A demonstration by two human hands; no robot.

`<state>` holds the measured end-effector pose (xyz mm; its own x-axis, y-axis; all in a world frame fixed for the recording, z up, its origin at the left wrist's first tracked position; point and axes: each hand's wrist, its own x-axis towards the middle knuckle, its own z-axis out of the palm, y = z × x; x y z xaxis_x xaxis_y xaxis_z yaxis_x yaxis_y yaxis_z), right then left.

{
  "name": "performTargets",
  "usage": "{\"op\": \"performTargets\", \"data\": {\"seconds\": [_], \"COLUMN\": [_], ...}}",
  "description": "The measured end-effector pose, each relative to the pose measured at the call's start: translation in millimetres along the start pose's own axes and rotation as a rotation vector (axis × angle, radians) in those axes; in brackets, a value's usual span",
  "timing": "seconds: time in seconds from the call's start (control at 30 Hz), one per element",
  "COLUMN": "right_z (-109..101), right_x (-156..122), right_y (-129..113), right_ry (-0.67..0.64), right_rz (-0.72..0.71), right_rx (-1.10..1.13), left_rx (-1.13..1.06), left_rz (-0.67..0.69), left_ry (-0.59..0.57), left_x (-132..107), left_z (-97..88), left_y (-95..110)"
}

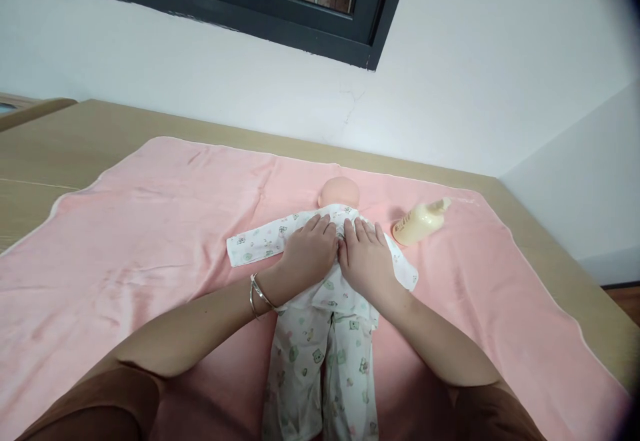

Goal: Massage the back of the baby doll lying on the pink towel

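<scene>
A baby doll (pixel 340 192) lies stretched out on a pink blanket (pixel 200 194), its bald head at the far end and no face showing. It wears a white printed top (pixel 260 241) and matching trousers (pixel 300 361). My left hand (pixel 311 248) rests flat on the left side of the doll's upper body, fingers extended. Beside it, my right hand (pixel 367 254) lies flat on the right side, fingers slightly spread. The thumbs come close together at the middle. A bracelet (pixel 259 294) circles my left wrist. Both hands cover much of the top.
A pale yellow pump bottle (pixel 419 222) stands on the blanket to the right of the doll. Under the blanket is a wooden table (pixel 120 121), its far edge against a white wall (pixel 440 94). A dark-framed window (pixel 300 28) is above.
</scene>
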<state>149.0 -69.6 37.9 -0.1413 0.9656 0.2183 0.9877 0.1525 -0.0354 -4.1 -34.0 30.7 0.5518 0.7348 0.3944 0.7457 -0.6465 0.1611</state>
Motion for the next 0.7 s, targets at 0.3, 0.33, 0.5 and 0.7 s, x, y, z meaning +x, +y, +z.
{"op": "performTargets", "data": {"seconds": [0.3,0.33,0.5,0.7], "right_z": [13,13,6,3], "right_x": [28,26,-2,7], "right_y": [25,23,-1,9], "right_ry": [-0.038,-0.036,-0.015,-0.016], "right_rz": [0.000,-0.001,-0.080,-0.046], "right_rx": [0.143,0.136,0.039,0.091], "left_rx": [-0.134,-0.129,-0.048,-0.057], "left_rz": [-0.177,-0.169,0.010,-0.035], "left_ry": [-0.090,-0.078,-0.019,-0.015], "left_x": [16,15,4,8], "left_z": [15.2,15.7,12.5,16.3], "left_y": [-20,-18,-4,-15]}}
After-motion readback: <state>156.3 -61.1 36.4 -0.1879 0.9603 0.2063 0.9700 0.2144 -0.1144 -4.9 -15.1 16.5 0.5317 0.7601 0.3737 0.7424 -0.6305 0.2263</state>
